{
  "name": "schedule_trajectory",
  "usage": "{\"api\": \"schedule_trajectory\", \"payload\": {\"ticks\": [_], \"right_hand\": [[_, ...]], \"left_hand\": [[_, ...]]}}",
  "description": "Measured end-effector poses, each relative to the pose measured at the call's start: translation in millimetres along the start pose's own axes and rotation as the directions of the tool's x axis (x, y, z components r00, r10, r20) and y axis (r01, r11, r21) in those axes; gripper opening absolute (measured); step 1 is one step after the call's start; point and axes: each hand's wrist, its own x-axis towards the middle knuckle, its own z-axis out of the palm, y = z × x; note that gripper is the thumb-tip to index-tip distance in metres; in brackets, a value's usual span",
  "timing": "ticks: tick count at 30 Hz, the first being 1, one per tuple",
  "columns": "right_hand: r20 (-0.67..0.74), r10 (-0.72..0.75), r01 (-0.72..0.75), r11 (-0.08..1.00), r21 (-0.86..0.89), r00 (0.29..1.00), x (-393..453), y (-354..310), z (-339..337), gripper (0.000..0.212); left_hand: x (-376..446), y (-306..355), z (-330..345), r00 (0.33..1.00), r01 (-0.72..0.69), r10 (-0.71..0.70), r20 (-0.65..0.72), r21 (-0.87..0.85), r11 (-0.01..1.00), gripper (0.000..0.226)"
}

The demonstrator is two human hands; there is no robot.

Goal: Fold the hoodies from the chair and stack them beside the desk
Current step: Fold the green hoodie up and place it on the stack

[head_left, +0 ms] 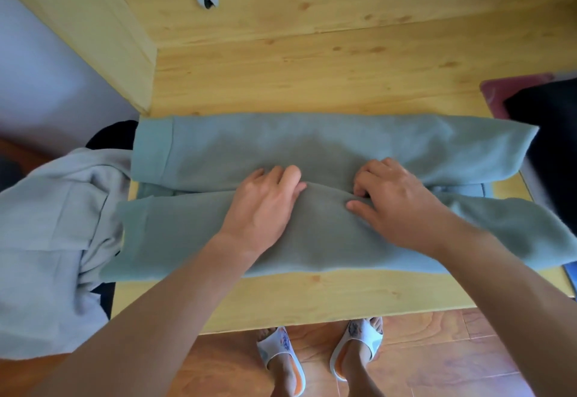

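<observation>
Hoodie in grey-green fleece (312, 143) lies spread across the middle of the frame on the light wooden desk (312, 84), folded into two long bands that run from left to right. The upper band ends at the left in a ribbed hem and at the right in a rounded edge; the lower band reaches from the left edge of the desk to the right edge of the frame. Between the bands a narrow gap shows a lower layer of the same cloth.

The left hand (265, 203) rests at the centre of the frame on the inner edge of the lower band, fingers bent and pressing into a raised fold; whether its grip has closed on cloth cannot be told. The right hand (393, 200) sits just beside it to the right, fingers curled down at the same fold and the thumb laid along the cloth, so its grip seems to pinch the fabric edge.

At the left of the frame a pale grey hoodie (53, 234) hangs crumpled over a dark chair (112, 136), touching the left end of the green one. At the right edge lie a dark garment (549, 134) and a red mat (505, 90). At the bottom centre two feet in white and orange slippers (321, 353) stand on the reddish wooden floor (437, 353).
</observation>
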Motion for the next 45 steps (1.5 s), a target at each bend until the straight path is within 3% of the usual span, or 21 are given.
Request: {"api": "schedule_trajectory", "payload": {"ticks": [7,10,11,13,15,18,21,24,27,30,33,35,36,37,38,40,42,45], "right_hand": [[0.197,0.345,-0.355,0.935,0.019,0.918,-6.9,-14.9,-8.2,0.039],[0.346,0.292,-0.321,0.947,0.030,0.892,3.6,-18.8,-26.9,0.031],[0.323,0.236,-0.262,0.964,0.039,0.917,5.8,-19.0,-30.4,0.025],[0.096,0.138,-0.145,0.987,0.072,0.986,10.8,-14.7,-25.4,0.013],[-0.028,0.135,-0.133,0.990,0.046,0.991,14.9,-7.5,-7.4,0.010],[0.020,0.187,-0.187,0.982,-0.002,0.982,15.3,3.8,22.2,0.016],[-0.020,0.213,-0.213,0.977,0.003,0.977,15.4,1.6,25.3,0.015],[-0.100,0.199,-0.208,0.973,-0.096,0.975,14.7,-5.3,29.9,0.022],[-0.201,0.167,-0.196,0.971,-0.135,0.965,11.6,-8.6,35.3,0.027],[-0.237,0.149,-0.180,0.977,-0.116,0.960,10.9,-5.9,34.7,0.032],[-0.200,0.135,-0.156,0.983,-0.095,0.971,17.6,-0.7,31.8,0.027],[-0.182,0.137,-0.157,0.983,-0.099,0.974,21.9,0.4,28.5,0.022],[-0.184,0.136,-0.158,0.981,-0.109,0.973,23.0,-0.9,27.7,0.022],[-0.188,0.134,-0.158,0.981,-0.116,0.973,23.0,-2.0,28.1,0.021],[-0.189,0.135,-0.159,0.980,-0.119,0.973,22.9,-2.2,29.4,0.022],[-0.194,0.153,-0.178,0.977,-0.117,0.969,22.9,-3.4,28.1,0.022],[-0.235,0.205,-0.236,0.965,-0.114,0.950,20.0,-10.2,23.2,0.022],[-0.325,0.156,-0.220,0.961,-0.170,0.933,-2.3,-40.2,18.7,0.031]], "left_hand": [[-9.6,-14.7,-7.2,0.988,0.027,-0.002,0.154,-0.161,0.987,0.034],[-8.4,-21.3,-14.9,0.976,-0.008,0.042,0.214,-0.159,0.987,0.040],[-7.2,-22.8,-17.1,0.971,-0.011,0.048,0.235,-0.155,0.988,0.040],[-4.9,-25.3,-18.2,0.960,0.001,0.044,0.275,-0.160,0.987,0.040],[-3.9,-27.1,-18.9,0.951,0.016,0.043,0.306,-0.189,0.982,0.035],[-10.7,-37.2,-20.4,0.957,-0.002,0.063,0.282,-0.212,0.977,0.019],[-29.2,-79.0,-32.2,0.953,0.061,-0.032,0.302,-0.089,0.994,0.031],[-50.5,-132.5,-49.3,0.900,0.104,-0.121,0.418,0.063,0.993,0.043],[-46.9,-157.2,-67.1,0.906,0.082,-0.083,0.414,0.020,0.996,0.033],[-31.2,-153.2,-72.3,0.938,0.143,-0.143,0.315,0.025,0.989,0.022],[-28.4,-127.9,-53.4,0.888,0.232,-0.312,0.337,0.257,0.938,0.012],[-23.8,-93.6,-46.2,0.871,0.374,-0.437,0.224,0.276,0.886,0.036],[-19.6,-70.5,-47.3,0.894,0.390,-0.418,0.163,0.177,0.903,0.047],[-16.6,-45.7,-46.4,0.941,0.310,-0.315,0.127,0.060,0.949,0.053],[-16.5,-20.0,-42.5,0.975,0.179,-0.174,0.142,-0.027,0.983,0.054],[-23.7,17.5,-25.0,0.959,-0.020,0.034,0.283,-0.052,0.998,0.057],[-29.9,28.0,-3.2,0.921,-0.030,0.011,0.390,0.043,0.999,0.063],[-35.8,29.0,11.0,0.921,0.015,-0.057,0.386,0.111,0.994,0.066]]}}
